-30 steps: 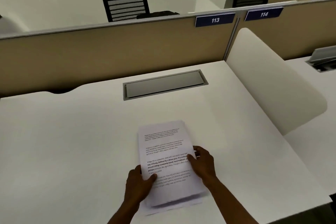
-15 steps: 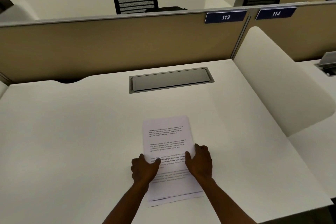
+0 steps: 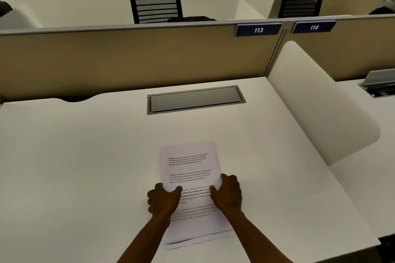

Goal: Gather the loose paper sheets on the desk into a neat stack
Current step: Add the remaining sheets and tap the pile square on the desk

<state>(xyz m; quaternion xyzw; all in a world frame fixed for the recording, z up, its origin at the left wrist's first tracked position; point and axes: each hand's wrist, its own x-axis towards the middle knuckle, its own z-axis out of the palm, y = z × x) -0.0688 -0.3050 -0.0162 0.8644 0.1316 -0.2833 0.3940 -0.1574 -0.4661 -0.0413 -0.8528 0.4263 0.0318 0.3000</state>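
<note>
A stack of white printed paper sheets (image 3: 190,168) lies on the white desk (image 3: 85,156), near its front edge. My left hand (image 3: 163,199) grips the stack's left edge, thumb on top of the page. My right hand (image 3: 227,193) grips the right edge the same way. The sheets line up at the far end. At the near end, a lower sheet's edge pokes out slightly under the top one.
A grey cable-tray lid (image 3: 195,99) is set into the desk's far side. A tan partition (image 3: 128,57) with tags 113 and 114 stands behind. A white curved divider (image 3: 316,100) bounds the right side. Black chairs (image 3: 156,6) stand beyond the partition.
Both hands slid a little up along the stack's side edges, and the stack turned straighter on the desk. The camera view also shifted slightly.
</note>
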